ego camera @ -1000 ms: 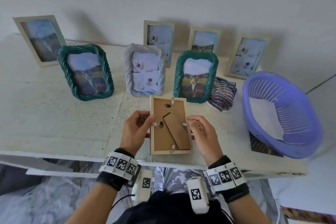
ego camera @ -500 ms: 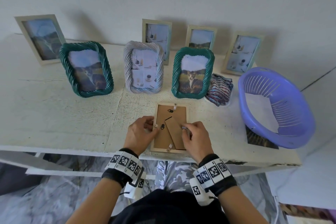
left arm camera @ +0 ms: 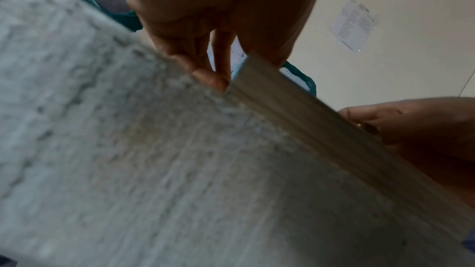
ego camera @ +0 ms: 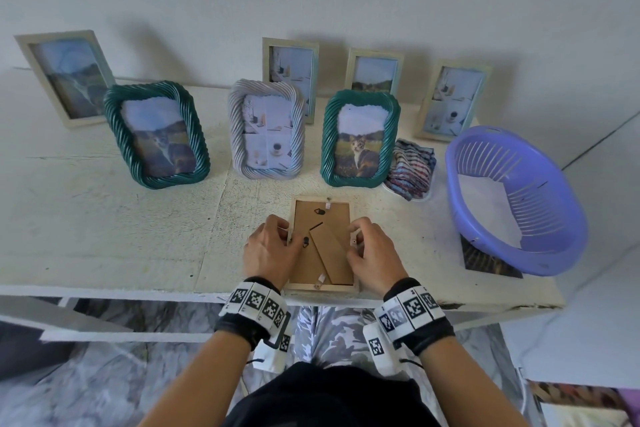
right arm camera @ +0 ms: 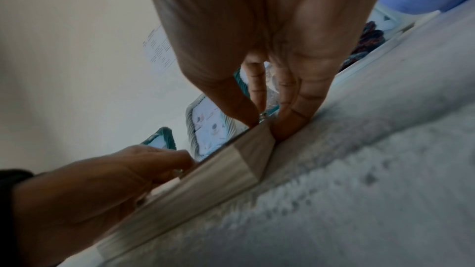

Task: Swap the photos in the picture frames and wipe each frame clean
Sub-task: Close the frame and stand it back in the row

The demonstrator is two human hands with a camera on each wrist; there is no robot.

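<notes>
Wood frame (ego camera: 322, 246) lies face-down at table (ego camera: 104, 218) front edge, just in front of green cat frame (ego camera: 360, 139). Left hand (ego camera: 268, 251) & right hand (ego camera: 374, 255) pinch side tabs. Turn tabs fully clear before lifting backing; don't pry.

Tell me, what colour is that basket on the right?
Purple, a light lilac; the basket shows best in the head view.

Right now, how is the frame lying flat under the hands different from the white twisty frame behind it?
The flat frame lies face down, showing its brown cardboard back; the white twisty frame stands upright, showing its photo. The flat frame has a plain, straight pale wooden border; the white twisty frame has a rope-like border with rounded corners. The left hand and right hand grip the flat frame's sides; nobody touches the white twisty frame. Both sit on the same table.
</notes>
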